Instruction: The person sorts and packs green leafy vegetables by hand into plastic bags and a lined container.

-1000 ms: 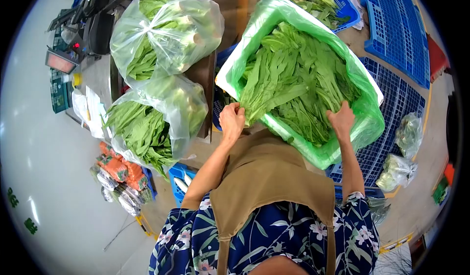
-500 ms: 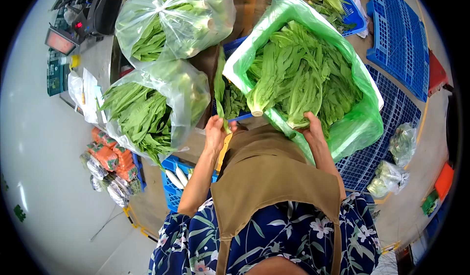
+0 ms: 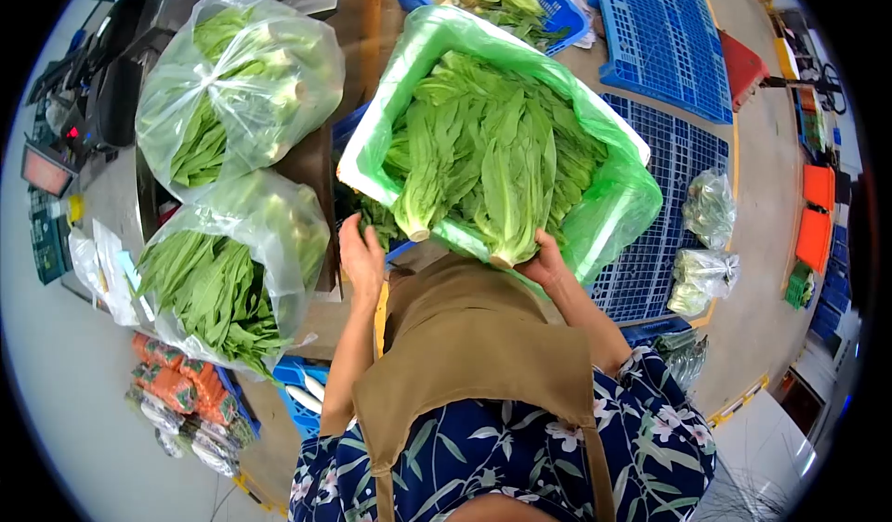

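Observation:
My right hand (image 3: pixel 546 262) is closed around the cut base of a long-leafed lettuce head (image 3: pixel 517 178). That head lies on top of more lettuce in a white box with a green plastic liner (image 3: pixel 618 202). Another lettuce head (image 3: pixel 427 169) lies to its left, its pale cut end over the box's near edge. My left hand (image 3: pixel 362 254) is open, fingers apart, with nothing visible in it. It hovers beside a blue crate holding loose leaves (image 3: pixel 376 217), low at the left of the box.
Two clear bags of leafy stems, one tied (image 3: pixel 237 85) and one open (image 3: pixel 232 271), stand at left. Behind the box is a blue basket of trimmings (image 3: pixel 562 25). Blue pallets (image 3: pixel 660 30) lie at right, with bagged vegetables (image 3: pixel 706 280) on one. White radishes (image 3: pixel 305 398) sit low at left.
The long leaf in my left hand is gone from it, and its fingers have opened. My right hand has closed on the lettuce base. The view has shifted right.

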`<control>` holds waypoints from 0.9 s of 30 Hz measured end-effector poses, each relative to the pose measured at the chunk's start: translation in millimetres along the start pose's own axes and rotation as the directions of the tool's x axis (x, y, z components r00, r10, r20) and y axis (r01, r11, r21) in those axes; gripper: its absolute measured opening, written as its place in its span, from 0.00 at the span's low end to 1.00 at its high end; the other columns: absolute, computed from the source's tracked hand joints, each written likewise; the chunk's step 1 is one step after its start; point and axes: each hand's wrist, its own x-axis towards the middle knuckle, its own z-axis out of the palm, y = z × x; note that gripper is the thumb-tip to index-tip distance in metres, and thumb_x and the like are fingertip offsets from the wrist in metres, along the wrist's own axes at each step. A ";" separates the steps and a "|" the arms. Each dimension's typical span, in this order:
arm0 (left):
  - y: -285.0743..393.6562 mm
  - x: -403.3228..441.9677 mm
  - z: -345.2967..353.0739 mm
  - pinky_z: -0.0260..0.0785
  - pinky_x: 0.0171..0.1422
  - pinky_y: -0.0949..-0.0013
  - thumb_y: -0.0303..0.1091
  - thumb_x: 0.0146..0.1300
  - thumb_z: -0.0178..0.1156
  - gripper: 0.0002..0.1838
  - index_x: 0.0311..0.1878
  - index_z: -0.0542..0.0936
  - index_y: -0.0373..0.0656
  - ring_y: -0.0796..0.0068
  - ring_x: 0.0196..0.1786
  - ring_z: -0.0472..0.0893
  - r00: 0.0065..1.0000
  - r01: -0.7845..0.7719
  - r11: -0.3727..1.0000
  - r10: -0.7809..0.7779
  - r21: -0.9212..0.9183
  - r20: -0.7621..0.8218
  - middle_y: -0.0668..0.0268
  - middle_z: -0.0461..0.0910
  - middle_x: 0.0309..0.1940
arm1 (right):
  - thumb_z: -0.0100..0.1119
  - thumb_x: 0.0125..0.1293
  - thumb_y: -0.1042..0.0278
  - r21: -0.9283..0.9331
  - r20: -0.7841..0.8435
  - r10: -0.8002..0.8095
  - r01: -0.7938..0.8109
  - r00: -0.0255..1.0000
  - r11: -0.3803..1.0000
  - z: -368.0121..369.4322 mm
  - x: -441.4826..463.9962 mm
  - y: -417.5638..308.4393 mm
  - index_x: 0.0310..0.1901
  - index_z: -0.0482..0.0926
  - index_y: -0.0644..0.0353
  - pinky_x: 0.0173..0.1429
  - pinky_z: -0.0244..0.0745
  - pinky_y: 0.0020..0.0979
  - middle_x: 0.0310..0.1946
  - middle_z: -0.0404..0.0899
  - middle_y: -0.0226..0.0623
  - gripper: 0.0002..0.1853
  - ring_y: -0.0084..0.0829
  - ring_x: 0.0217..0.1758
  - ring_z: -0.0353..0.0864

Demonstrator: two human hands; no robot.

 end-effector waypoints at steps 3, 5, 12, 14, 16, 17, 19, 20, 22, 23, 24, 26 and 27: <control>60.2 11.5 5.7 0.66 0.59 0.54 0.31 0.59 0.61 0.21 0.55 0.72 0.36 0.49 0.57 0.72 0.946 -0.269 0.963 0.263 0.005 0.189 0.47 0.71 0.55 | 0.56 0.51 0.70 -0.048 0.020 0.024 -0.023 1.000 0.999 -2.8 -4.5 5.4 0.65 0.64 0.64 0.71 0.62 0.47 0.62 0.70 0.44 0.35 0.43 0.64 0.70; 85.8 9.5 14.7 0.66 0.59 0.51 0.31 0.56 0.65 0.26 0.58 0.71 0.38 0.48 0.60 0.70 0.896 -0.358 0.919 0.289 0.163 0.336 0.45 0.66 0.60 | 0.56 0.53 0.69 -0.109 0.053 -0.026 0.032 0.998 0.994 -8.7 -4.7 8.7 0.64 0.65 0.65 0.69 0.65 0.45 0.60 0.72 0.43 0.34 0.42 0.61 0.72; 72.5 26.5 24.5 0.70 0.58 0.56 0.30 0.50 0.67 0.37 0.66 0.66 0.41 0.46 0.58 0.73 0.877 -0.080 0.992 0.022 0.100 0.480 0.42 0.62 0.64 | 0.58 0.55 0.67 -0.592 -0.073 -0.336 0.230 0.939 0.772 42.5 -18.6 3.4 0.57 0.70 0.69 0.53 0.76 0.34 0.46 0.79 0.40 0.27 0.33 0.47 0.80; 70.9 35.4 7.8 0.70 0.59 0.63 0.30 0.53 0.66 0.38 0.68 0.64 0.40 0.53 0.55 0.76 0.737 0.421 0.891 -0.228 -0.168 0.636 0.46 0.69 0.60 | 0.58 0.54 0.66 -0.806 -0.034 -0.414 0.220 0.909 0.549 54.7 -16.4 -1.9 0.55 0.71 0.72 0.50 0.76 0.33 0.41 0.81 0.41 0.27 0.33 0.45 0.81; 77.1 14.5 -5.2 0.71 0.56 0.58 0.33 0.60 0.62 0.38 0.72 0.57 0.45 0.59 0.55 0.77 0.582 0.763 0.544 -0.345 -0.348 0.737 0.55 0.72 0.60 | 0.62 0.53 0.56 -0.992 -0.043 -0.477 0.019 0.878 0.123 71.5 -11.9 2.5 0.55 0.68 0.76 0.48 0.75 0.36 0.37 0.80 0.49 0.34 0.40 0.42 0.81; 73.0 2.5 -7.1 0.69 0.57 0.54 0.34 0.62 0.59 0.38 0.73 0.55 0.49 0.60 0.57 0.75 0.496 0.841 0.415 -0.335 -0.347 0.801 0.56 0.71 0.61 | 0.64 0.52 0.52 -0.994 -0.043 -0.466 -0.083 0.884 -0.066 94.0 -16.5 8.7 0.55 0.68 0.77 0.48 0.74 0.38 0.37 0.80 0.52 0.37 0.42 0.42 0.81; 60.5 -21.0 -2.1 0.66 0.59 0.48 0.36 0.66 0.54 0.36 0.75 0.50 0.52 0.62 0.57 0.75 0.373 0.920 0.239 -0.301 -0.310 0.878 0.59 0.71 0.61 | 0.67 0.49 0.43 -0.899 0.113 -0.495 -0.123 0.862 -0.420 112.5 -11.4 36.7 0.56 0.66 0.78 0.49 0.71 0.43 0.39 0.79 0.55 0.45 0.47 0.43 0.79; 56.1 -32.3 1.8 0.65 0.60 0.46 0.37 0.68 0.51 0.35 0.75 0.48 0.52 0.63 0.56 0.75 0.340 0.936 0.196 -0.292 -0.292 0.894 0.60 0.72 0.59 | 0.68 0.46 0.38 -0.811 0.276 -0.499 -0.079 0.822 -0.579 111.1 -6.8 54.3 0.56 0.65 0.79 0.49 0.69 0.46 0.40 0.78 0.55 0.50 0.49 0.43 0.78; 57.5 -33.9 -1.5 0.59 0.64 0.43 0.49 0.67 0.52 0.39 0.75 0.49 0.47 0.63 0.62 0.69 0.344 0.928 0.242 -0.270 -0.282 0.900 0.58 0.66 0.64 | 0.68 0.46 0.38 -0.747 0.363 -0.491 -0.068 0.792 -0.661 117.2 -4.3 65.5 0.57 0.65 0.79 0.52 0.63 0.50 0.40 0.77 0.52 0.50 0.46 0.44 0.75; 56.2 -27.8 -2.9 0.57 0.65 0.43 0.53 0.67 0.53 0.40 0.75 0.49 0.45 0.62 0.64 0.67 0.318 0.939 0.217 -0.265 -0.265 0.910 0.57 0.64 0.66 | 0.69 0.47 0.39 -0.720 0.387 -0.479 -0.066 0.788 -0.691 117.9 -2.6 67.7 0.57 0.65 0.79 0.52 0.63 0.51 0.39 0.77 0.51 0.49 0.45 0.44 0.75; 57.7 -21.6 -5.5 0.56 0.66 0.43 0.56 0.66 0.53 0.42 0.75 0.50 0.43 0.62 0.66 0.65 0.291 0.951 0.189 -0.261 -0.247 0.921 0.56 0.62 0.67 | 0.69 0.47 0.41 -0.692 0.409 -0.465 -0.065 0.785 -0.719 118.9 -2.5 70.2 0.58 0.65 0.78 0.52 0.62 0.52 0.38 0.77 0.50 0.48 0.45 0.44 0.74; 61.8 -13.5 -5.1 0.49 0.72 0.44 0.64 0.63 0.53 0.48 0.74 0.51 0.38 0.58 0.73 0.55 0.317 0.919 0.314 -0.234 -0.238 0.919 0.52 0.55 0.72 | 0.68 0.50 0.48 -0.673 0.451 -0.427 -0.015 0.784 -0.740 123.4 -8.1 75.2 0.58 0.65 0.78 0.52 0.60 0.52 0.37 0.76 0.48 0.44 0.44 0.43 0.74; 66.1 -10.8 -1.8 0.47 0.73 0.45 0.65 0.62 0.54 0.49 0.74 0.51 0.37 0.56 0.74 0.53 0.338 0.891 0.395 -0.249 -0.223 0.908 0.51 0.53 0.72 | 0.68 0.50 0.49 -0.662 0.473 -0.413 0.004 0.778 -0.750 124.7 -9.6 78.5 0.58 0.65 0.77 0.51 0.60 0.50 0.37 0.76 0.47 0.43 0.44 0.43 0.73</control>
